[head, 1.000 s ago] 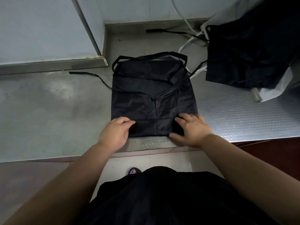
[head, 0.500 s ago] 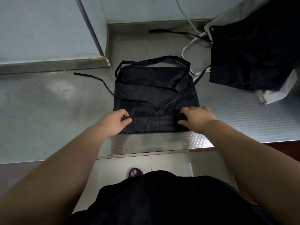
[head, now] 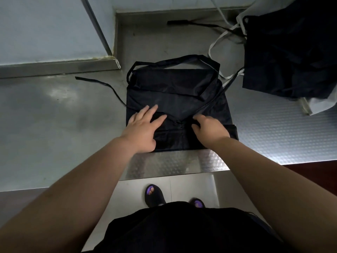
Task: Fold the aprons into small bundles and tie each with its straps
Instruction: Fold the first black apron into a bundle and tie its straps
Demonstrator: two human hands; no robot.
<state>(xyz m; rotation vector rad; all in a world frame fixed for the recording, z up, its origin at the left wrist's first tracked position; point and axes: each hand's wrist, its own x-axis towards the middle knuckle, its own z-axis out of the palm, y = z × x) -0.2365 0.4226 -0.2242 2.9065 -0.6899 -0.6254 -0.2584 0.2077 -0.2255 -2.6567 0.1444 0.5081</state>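
Nearest to us is the person's dark garment [head: 182, 230], and just beyond it a foot in a black sandal [head: 154, 196] stands on the pale floor below the counter edge. Both bare forearms reach forward over the steel counter [head: 54, 125], whose near right part has an embossed dotted pattern.

The left hand [head: 144, 128] lies flat on the black apron [head: 173, 92], its fingers spread and straight and pressing on the cloth near the left edge. The right hand [head: 209, 129] rests on the apron just right of centre, its fingers curled down and, as far as we can see, pinching a fold of the fabric between thumb and forefinger.

The apron lies in the middle of the counter, close to the near edge, folded into a rough rectangle of smooth, slightly shiny black cloth. A narrow band is turned over along its near edge, and folded flaps meet in a shallow V between the hands. At its far end the neck loop [head: 175, 59] arches flat on the steel. One thin strap [head: 102, 83] trails off to the left, and another runs diagonally from the right hand towards the far right.

Further off to the right sits a pile of dark aprons [head: 291, 52], apart from the folded one, with white cloth [head: 321, 105] and pale straps showing beneath it. Behind the counter stands a pale wall [head: 45, 24].
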